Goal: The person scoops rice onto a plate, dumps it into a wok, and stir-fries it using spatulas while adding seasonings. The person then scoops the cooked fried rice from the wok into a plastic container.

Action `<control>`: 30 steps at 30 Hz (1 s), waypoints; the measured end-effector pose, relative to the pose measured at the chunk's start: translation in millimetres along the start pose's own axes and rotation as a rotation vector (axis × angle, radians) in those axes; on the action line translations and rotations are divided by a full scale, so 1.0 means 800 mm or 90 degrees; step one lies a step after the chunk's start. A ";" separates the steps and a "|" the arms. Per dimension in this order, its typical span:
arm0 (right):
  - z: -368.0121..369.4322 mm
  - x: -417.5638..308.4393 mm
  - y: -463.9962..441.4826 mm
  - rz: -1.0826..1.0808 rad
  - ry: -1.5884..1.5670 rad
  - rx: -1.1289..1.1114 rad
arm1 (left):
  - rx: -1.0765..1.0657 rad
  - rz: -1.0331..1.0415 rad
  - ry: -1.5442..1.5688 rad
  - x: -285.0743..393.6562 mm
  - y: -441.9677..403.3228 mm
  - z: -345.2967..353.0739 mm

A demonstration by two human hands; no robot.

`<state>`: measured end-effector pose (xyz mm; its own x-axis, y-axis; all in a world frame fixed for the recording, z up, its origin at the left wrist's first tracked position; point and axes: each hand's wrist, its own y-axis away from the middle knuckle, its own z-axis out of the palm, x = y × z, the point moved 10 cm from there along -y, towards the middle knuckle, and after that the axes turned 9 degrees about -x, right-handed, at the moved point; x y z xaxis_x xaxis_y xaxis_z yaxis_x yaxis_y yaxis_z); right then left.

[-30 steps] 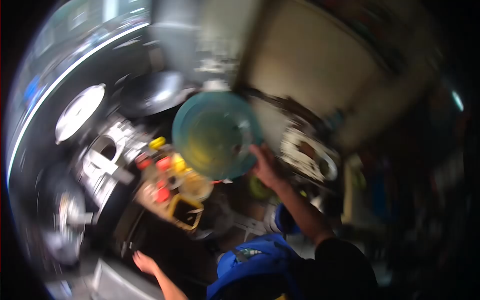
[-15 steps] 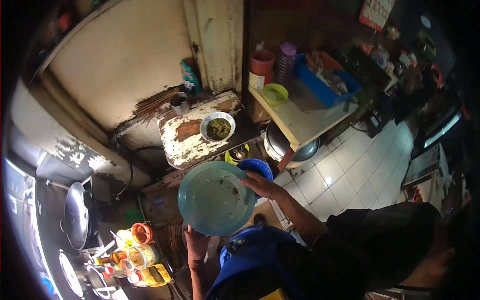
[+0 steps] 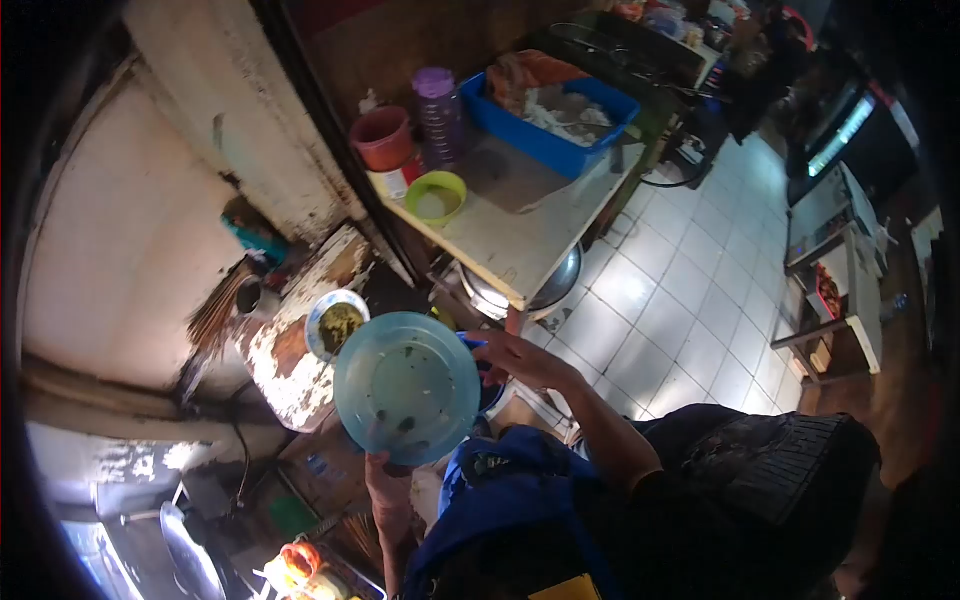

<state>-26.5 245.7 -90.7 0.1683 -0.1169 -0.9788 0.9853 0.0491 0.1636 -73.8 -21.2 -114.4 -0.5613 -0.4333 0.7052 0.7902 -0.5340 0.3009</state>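
Observation:
A translucent light-blue plastic basin (image 3: 407, 385), with small dark scraps on its inner surface, is held tilted in front of my body. My left hand (image 3: 388, 485) grips its lower edge, with the thumb at the rim and the other fingers mostly hidden beneath. At the basin's right side, my right hand (image 3: 520, 360) has its fingers stretched out and apart beside the rim; whether they touch it I cannot tell. Behind that hand, a blue bucket (image 3: 490, 393) is mostly covered. A bowl of greenish-brown food (image 3: 340, 322) stands just beyond the basin.
The food bowl rests on a worn, peeling board (image 3: 278, 378) near a metal cup (image 3: 256, 297). A table (image 3: 500, 235) holds a blue tray (image 3: 560, 145), a purple bottle (image 3: 437, 115) and a lime-green bowl (image 3: 436, 198). White floor tiles (image 3: 640, 300) lie right; a wok (image 3: 190, 550) is lower left.
My view has swung right, so the table and floor show more. The right hand's fingers have shifted from holding the basin's rim to spreading beside it. The left hand keeps its hold.

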 end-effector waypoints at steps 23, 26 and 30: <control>-0.771 -0.126 -0.140 0.008 0.774 0.480 | -0.058 0.001 -0.006 -0.070 -0.313 0.308; -0.814 -0.108 -0.176 0.160 0.858 0.420 | -0.054 0.010 0.002 -0.082 -0.333 0.354; -0.840 -0.077 -0.201 0.228 1.057 0.374 | -0.038 0.026 0.006 -0.092 -0.356 0.367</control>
<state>-215.1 911.5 -139.6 0.5164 0.8523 0.0828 0.8536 -0.5201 0.0298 -185.0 375.6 -63.4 -0.5313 -0.4621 0.7101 0.7967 -0.5576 0.2332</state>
